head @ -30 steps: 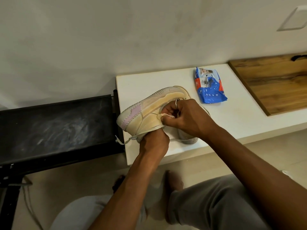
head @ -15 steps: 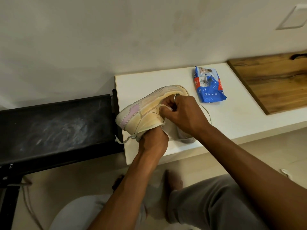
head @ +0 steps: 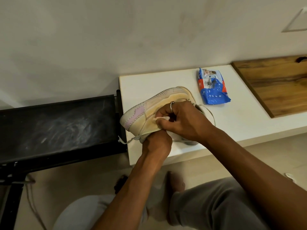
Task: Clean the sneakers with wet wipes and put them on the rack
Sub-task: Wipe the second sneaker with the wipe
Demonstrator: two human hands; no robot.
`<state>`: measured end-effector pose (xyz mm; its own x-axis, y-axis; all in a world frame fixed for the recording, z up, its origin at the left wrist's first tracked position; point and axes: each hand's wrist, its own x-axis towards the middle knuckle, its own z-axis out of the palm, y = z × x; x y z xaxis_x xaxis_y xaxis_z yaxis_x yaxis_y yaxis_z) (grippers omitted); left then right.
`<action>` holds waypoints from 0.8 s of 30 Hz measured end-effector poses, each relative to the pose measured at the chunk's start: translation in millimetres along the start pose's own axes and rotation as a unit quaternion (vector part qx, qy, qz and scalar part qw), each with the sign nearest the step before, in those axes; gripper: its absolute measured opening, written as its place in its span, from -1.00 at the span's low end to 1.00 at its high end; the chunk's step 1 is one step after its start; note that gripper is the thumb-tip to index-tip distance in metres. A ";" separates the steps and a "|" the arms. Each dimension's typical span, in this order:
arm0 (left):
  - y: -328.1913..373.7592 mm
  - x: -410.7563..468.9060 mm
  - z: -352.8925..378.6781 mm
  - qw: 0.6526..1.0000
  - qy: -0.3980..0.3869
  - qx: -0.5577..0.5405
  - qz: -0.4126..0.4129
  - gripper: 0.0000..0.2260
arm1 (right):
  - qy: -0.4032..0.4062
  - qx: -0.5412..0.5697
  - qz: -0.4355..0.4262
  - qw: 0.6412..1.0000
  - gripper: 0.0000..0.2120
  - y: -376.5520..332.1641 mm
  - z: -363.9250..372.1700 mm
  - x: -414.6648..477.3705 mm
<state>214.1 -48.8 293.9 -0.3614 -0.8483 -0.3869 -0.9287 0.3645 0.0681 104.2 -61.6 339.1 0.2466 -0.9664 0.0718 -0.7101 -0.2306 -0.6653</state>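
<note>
Head view: wiping the sneaker's side

Cleaning looks to be the step in hand. The right hand (head: 184,122) pinches a wadded wet wipe (head: 162,118) in curled fingers (head: 164,112) against the cream sneaker (head: 149,112). The left hand (head: 157,141), clenched at its collar, holds it tilted above the white tabletop (head: 232,127). Next probably comes more rubbing, then the black rack (head: 58,127) alongside.

Cream sneaker (head: 154,107), lilac patch; blue wipes pack (head: 211,90).

One sneaker (head: 149,110) plainly seen, one wipe (head: 163,118), one blue wipes pack (head: 212,90), one wooden board (head: 274,85), one black rack (head: 58,127)
</note>
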 end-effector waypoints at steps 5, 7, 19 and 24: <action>-3.5 -2.0 -5.3 0.999 -0.001 -0.043 0.012 -0.60 | 0.062 -0.033 0.018 0.997 -0.93 -2.6 2.3 4.8; -3.1 -0.2 -1.6 0.999 0.012 -0.001 0.040 -0.60 | 0.040 -0.034 -0.008 0.999 -0.93 -5.6 4.0 4.7; -6.4 11.9 4.1 1.000 0.016 -0.018 0.012 -0.59 | -0.026 -0.002 -0.033 0.999 -0.92 -10.4 6.0 2.9; -5.8 3.0 3.4 0.999 -0.015 0.004 0.052 -0.59 | 0.048 -0.018 0.017 0.999 -0.88 -2.1 4.1 8.0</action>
<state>218.8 -52.2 289.3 -0.4529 -0.7938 -0.4060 -0.8857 0.4527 0.1028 110.4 -68.4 338.0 0.1586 -0.9798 0.1216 -0.7408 -0.1996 -0.6415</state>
